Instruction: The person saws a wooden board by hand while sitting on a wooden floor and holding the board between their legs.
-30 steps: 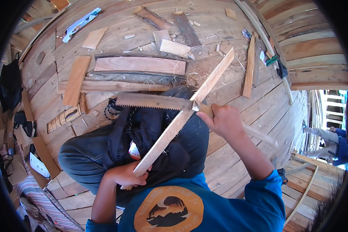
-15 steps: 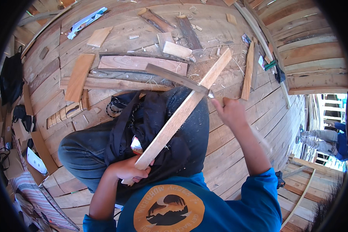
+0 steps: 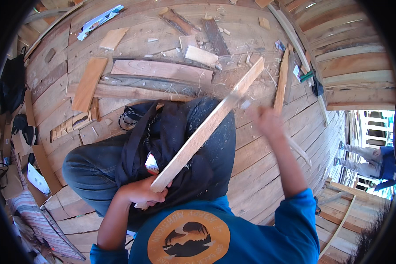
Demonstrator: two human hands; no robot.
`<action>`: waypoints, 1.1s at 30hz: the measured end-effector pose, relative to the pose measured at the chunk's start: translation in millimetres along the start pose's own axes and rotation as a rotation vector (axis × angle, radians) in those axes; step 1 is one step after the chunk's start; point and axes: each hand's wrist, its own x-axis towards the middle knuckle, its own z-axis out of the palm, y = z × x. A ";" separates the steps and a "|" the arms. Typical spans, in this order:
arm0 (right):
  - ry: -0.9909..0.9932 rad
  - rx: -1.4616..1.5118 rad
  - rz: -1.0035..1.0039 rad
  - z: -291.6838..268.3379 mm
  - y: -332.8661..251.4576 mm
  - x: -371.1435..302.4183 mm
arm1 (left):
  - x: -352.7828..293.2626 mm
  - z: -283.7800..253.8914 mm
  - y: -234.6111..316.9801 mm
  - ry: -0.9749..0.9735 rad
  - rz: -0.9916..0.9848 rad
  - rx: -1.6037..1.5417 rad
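My left hand [image 3: 141,192] is closed round the lower end of a long, pale wooden strip [image 3: 202,137], close to my belly. The strip slants up and to the right across my lap, over dark bundled cloth. To the right of its upper part is my right hand [image 3: 268,123], smeared by motion and closed on a long-handled knife. The knife's pale handle [image 3: 300,152] shows behind my forearm. Its blade is a blur against the strip, and its edge cannot be made out.
Boards [image 3: 163,71] and offcuts [image 3: 201,56] lie on the plank floor ahead, among shavings. A short orange-brown board [image 3: 89,83] is at left, cardboard boxes [image 3: 44,169] beyond my left knee. Narrow boards [image 3: 281,81] lie at right. Another person [image 3: 369,160] is at far right.
The knife's blade, earlier plainly lying across the strip, is now blurred and turned. My right hand has moved slightly right and down. The strip and left hand have shifted slightly left.
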 end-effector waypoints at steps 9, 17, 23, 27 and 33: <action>-0.117 -0.045 -0.092 -4.1 -15.5 -2.0 | 2.5 -1.7 4.0 -0.014 -0.035 -0.056; -0.058 0.180 0.169 -5.6 28.0 24.1 | 1.8 -1.3 9.5 -0.002 -0.096 0.023; -0.095 0.076 -0.162 -0.6 -9.3 12.1 | 1.6 7.6 8.5 0.099 -0.101 0.080; 0.054 0.099 0.157 -0.8 51.8 52.8 | 0.8 16.4 13.0 0.132 -0.039 0.219; -0.043 0.146 0.197 -18.7 66.4 45.7 | 3.2 13.0 13.1 0.153 -0.053 0.247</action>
